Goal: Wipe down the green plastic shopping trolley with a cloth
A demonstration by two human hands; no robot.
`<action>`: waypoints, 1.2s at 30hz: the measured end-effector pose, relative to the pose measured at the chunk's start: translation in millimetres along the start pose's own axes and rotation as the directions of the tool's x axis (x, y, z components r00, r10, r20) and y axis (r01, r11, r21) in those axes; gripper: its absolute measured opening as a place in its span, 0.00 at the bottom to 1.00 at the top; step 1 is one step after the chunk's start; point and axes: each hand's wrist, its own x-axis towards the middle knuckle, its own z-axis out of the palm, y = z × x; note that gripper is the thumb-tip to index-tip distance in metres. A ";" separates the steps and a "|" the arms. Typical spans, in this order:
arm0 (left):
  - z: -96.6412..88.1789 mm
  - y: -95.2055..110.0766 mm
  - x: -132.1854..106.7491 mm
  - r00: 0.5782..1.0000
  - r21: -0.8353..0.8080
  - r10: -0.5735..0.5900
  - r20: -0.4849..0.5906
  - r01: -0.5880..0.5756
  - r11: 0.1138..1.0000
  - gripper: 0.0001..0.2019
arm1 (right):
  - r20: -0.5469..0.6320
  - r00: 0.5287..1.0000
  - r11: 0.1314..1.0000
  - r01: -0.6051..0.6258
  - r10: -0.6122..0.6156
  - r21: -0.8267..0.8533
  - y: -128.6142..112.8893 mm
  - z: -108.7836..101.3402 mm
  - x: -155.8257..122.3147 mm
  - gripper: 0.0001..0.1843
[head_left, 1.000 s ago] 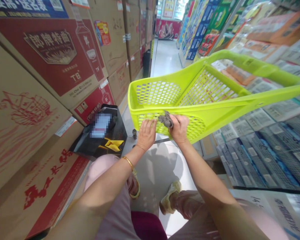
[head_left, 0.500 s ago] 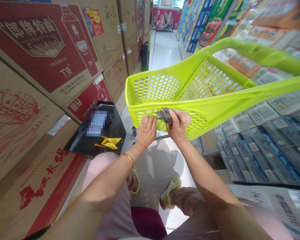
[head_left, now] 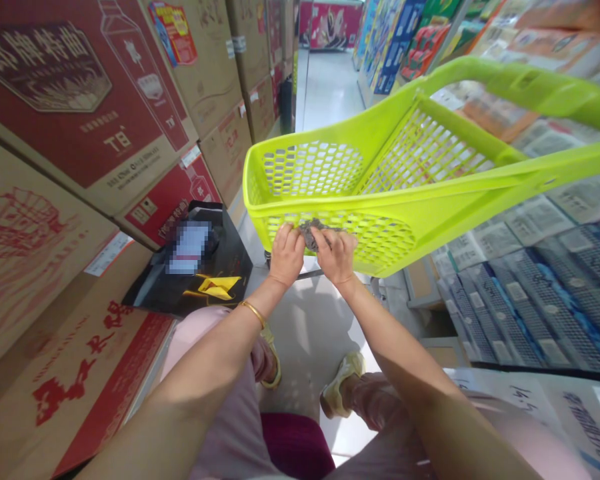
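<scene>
A lime-green plastic shopping basket (head_left: 430, 200) is tilted in front of me, its mesh side facing me. My right hand (head_left: 336, 257) presses a small grey rag (head_left: 311, 232) against the basket's near wall, fingers curled on it. Beside it, my left hand (head_left: 286, 255) rests against the same wall with its fingers bent, touching the rag's left edge. A gold bangle sits on my left wrist.
Stacked brown and red cardboard cartons (head_left: 95, 133) line the left. A black bag (head_left: 200, 267) leans at their foot. Shelves of packaged goods (head_left: 530, 280) fill the right. A pale tiled aisle (head_left: 325, 93) runs ahead. My knees and shoes are below.
My right hand has slid the rag leftwards along the basket wall, closer to my left hand, whose fingers have curled. The basket has shifted slightly left and up in view.
</scene>
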 end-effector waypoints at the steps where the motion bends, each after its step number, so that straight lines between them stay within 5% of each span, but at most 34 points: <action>1: 0.0 -1.1 -0.2 1.000 0.011 0.009 -0.012 -0.009 1.000 0.14 | 0.009 1.000 1.000 -0.008 0.008 -0.004 -2.0 3.7 -3.9 0.18; 6: -4.9 -5.3 0.1 1.000 -0.003 0.003 0.016 -0.003 1.000 0.15 | 0.059 0.997 0.999 -0.049 0.049 0.003 -7.8 15.6 -16.8 0.17; 14: -8.7 -14.9 0.5 1.000 -0.036 -0.025 0.008 0.026 0.999 0.13 | 0.139 0.976 0.986 0.165 -0.168 0.033 -9.1 13.3 -42.1 0.14; 27: -8.5 -15.3 -0.2 0.999 -0.128 -0.039 -0.006 0.038 0.991 0.12 | -0.150 0.988 0.997 -0.028 0.017 -0.071 -7.6 -23.2 47.2 0.15; 36: -8.2 -15.3 -2.0 1.000 -0.132 -0.021 0.009 0.022 0.991 0.14 | -0.120 0.986 0.988 0.098 -0.112 -0.115 -16.5 3.4 -2.4 0.11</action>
